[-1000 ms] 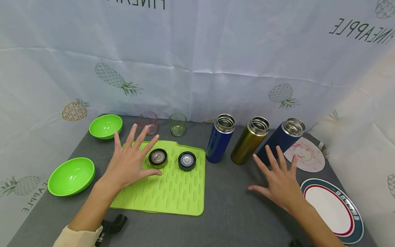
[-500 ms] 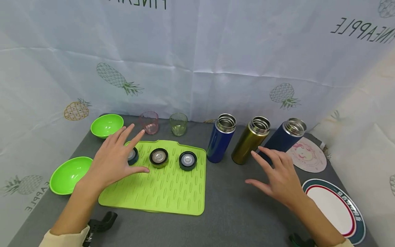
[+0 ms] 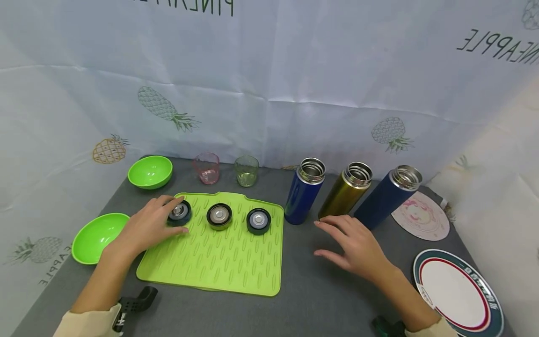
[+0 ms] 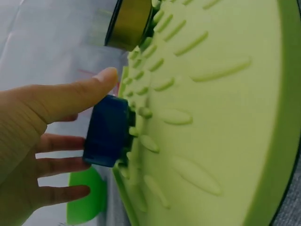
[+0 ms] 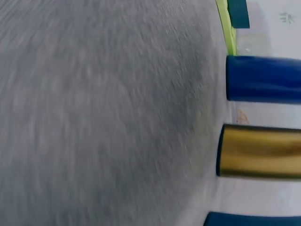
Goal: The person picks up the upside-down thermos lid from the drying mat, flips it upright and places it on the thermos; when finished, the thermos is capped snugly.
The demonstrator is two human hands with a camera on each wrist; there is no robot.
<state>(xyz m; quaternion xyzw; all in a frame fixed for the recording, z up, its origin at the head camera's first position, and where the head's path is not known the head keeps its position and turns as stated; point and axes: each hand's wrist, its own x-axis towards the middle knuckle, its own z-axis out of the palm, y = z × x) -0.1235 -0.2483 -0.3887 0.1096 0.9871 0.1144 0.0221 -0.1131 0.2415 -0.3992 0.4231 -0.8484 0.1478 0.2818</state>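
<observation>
Three bottle lids lie in a row on a lime-green ridged mat (image 3: 219, 267): a dark blue lid (image 3: 179, 213), an olive-gold lid (image 3: 219, 216) and a black-rimmed lid (image 3: 258, 221). My left hand (image 3: 145, 227) spreads its thumb and fingers about the dark blue lid. In the left wrist view the thumb stands apart from that blue lid (image 4: 107, 132), with fingertips close behind it. Over the table my right hand (image 3: 355, 243) hovers with relaxed fingers, holding nothing, in front of the uncapped gold bottle (image 3: 341, 194). A blue bottle (image 3: 301, 196) and a navy bottle (image 3: 383, 199) flank it.
Two green bowls, the rear one (image 3: 150, 172) and the nearer one (image 3: 97, 238), stand at left. A pink glass (image 3: 207, 168) and a greenish glass (image 3: 246, 171) are at the back. A pink round mat (image 3: 422, 216) and a rimmed plate (image 3: 456, 292) lie right.
My left hand has moved left and lowered around the dark blue lid, its spread fingers drawing in. My right hand has shifted left and down, fingers relaxing from a wide spread.
</observation>
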